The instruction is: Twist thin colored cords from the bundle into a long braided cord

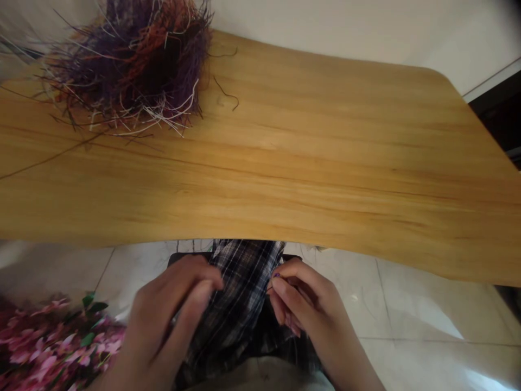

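Observation:
Over the lap, my right hand pinches a tiny purple piece between thumb and forefinger, and a thin dark strand sticks out beside the fingertips. The piece is too small to make out its kind. To its left, apart from it, my left hand is closed, with thumb and forefinger brought together. Some blur covers its fingertips, and whatever they may hold does not show. Plaid dark cloth covers the lap between the hands.
A wooden table spans the view beyond the hands. On it, at the back left, lies a bundle of purple, orange and white strands, with a loose dark strand nearby. Pink flowers stand at the lower left, above a tiled floor.

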`<state>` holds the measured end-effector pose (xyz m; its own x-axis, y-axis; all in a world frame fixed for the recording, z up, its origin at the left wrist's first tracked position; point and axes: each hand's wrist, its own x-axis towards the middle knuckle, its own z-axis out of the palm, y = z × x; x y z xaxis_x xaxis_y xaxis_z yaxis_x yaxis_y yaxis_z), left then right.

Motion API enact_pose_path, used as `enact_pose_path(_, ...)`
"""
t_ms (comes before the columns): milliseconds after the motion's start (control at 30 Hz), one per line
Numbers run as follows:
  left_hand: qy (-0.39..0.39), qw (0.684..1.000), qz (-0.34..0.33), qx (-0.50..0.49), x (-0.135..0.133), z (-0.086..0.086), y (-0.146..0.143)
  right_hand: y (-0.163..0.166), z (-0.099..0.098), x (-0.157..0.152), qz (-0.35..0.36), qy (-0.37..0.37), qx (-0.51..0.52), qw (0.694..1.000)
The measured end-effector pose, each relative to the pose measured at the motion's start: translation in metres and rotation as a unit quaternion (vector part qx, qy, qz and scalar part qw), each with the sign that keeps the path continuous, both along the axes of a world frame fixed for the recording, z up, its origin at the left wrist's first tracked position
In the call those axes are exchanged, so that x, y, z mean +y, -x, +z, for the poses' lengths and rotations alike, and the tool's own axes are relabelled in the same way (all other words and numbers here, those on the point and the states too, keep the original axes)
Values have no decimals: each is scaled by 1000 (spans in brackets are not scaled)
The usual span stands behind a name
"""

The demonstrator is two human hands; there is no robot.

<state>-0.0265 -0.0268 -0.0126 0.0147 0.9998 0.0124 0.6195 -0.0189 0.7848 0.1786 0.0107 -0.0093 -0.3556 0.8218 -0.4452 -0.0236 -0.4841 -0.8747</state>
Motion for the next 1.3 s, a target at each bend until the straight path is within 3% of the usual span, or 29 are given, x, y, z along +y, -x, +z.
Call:
enact_pose_path(133, 76, 987, -128, -66, 21, 8, -32, 2, 2, 2, 12, -9, -3, 1000)
enact_pose_path(200, 95, 981, -147, -88, 21, 5, -40, 3, 3, 2, 10, 0, -5, 1000)
enact_pose_path(500, 123, 977, -108, -135, 21, 4, -47, -7, -1, 5, -5, 55, 53, 997)
enact_pose_path(700, 115, 985, -63, -115, 17, 2, -47, -4, 10, 5, -30, 52, -6, 998)
enact_pose_path(1033, 212, 966, -86, -117, 25, 11, -42, -11, 8, 8, -24, 34, -8, 999)
enact_pose_path(1300, 278, 928, -118, -217, 34, 11, -43, -12, 9, 10, 14, 49, -15, 999)
